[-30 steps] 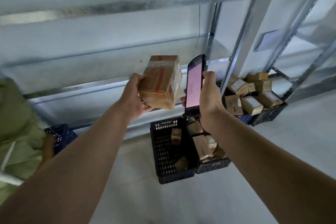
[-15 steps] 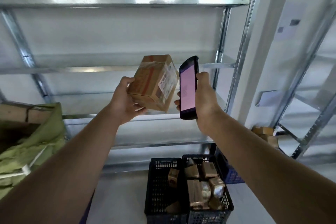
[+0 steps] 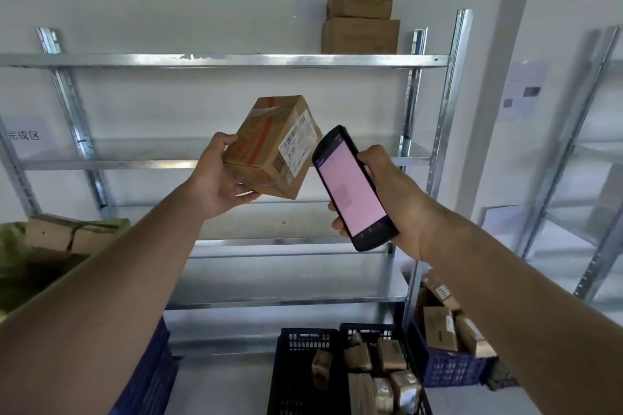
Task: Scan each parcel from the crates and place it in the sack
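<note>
My left hand (image 3: 219, 175) grips a brown cardboard parcel (image 3: 266, 145) at chest height, its white barcode label turned toward the right. My right hand (image 3: 394, 202) holds a black handheld scanner (image 3: 354, 189) with a pink lit screen, its top end close to the parcel's label. Below, black crates (image 3: 303, 367) hold several small taped parcels (image 3: 387, 360). A blue crate (image 3: 448, 367) at the right holds more boxes (image 3: 438, 327). The green sack (image 3: 20, 256) sits at the far left edge with cardboard boxes (image 3: 64, 232) in its mouth.
A metal shelving rack (image 3: 236, 61) stands in front of me, with two stacked cardboard boxes (image 3: 360, 13) on its top shelf. A second rack (image 3: 580, 145) stands at the right. Another blue crate (image 3: 151, 371) lies under my left forearm.
The view has tilted upward, showing the rack's top shelf. The parcel's label now faces the scanner more squarely, and the scanner has tilted with its screen facing me.
</note>
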